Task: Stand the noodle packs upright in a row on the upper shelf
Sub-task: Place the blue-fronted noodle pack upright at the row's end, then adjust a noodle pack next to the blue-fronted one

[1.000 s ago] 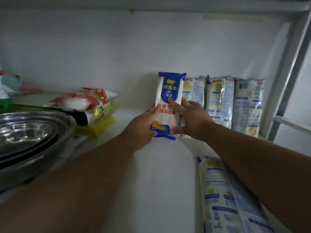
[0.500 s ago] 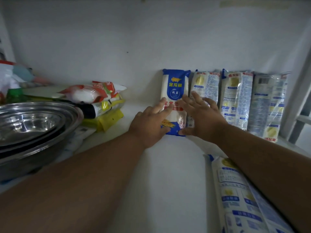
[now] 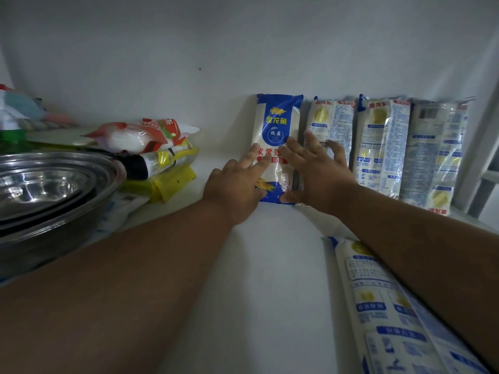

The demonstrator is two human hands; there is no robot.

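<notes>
A blue and white noodle pack [image 3: 278, 125] stands upright against the back wall of the white shelf [image 3: 259, 265]. My left hand [image 3: 237, 187] lies flat against its lower left, fingers spread. My right hand [image 3: 316, 168] presses flat on its right edge and on the neighbouring pack [image 3: 330, 122]. Two more packs [image 3: 383, 136] [image 3: 437, 147] stand upright to the right, forming a row. Another noodle pack [image 3: 388, 314] lies flat on the shelf at the lower right, partly under my right forearm.
Stacked steel bowls [image 3: 46, 190] fill the left side. Behind them lies a pile of bagged goods, red-and-white [image 3: 143, 136] on top and yellow [image 3: 172, 182] below. A green bottle [image 3: 10, 130] stands far left. The shelf's upright frame [image 3: 486, 147] bounds the right.
The blue pack went from gripped in both hands to leaning upright against the wall beside the row. Both hands opened flat against the packs. The camera moved closer.
</notes>
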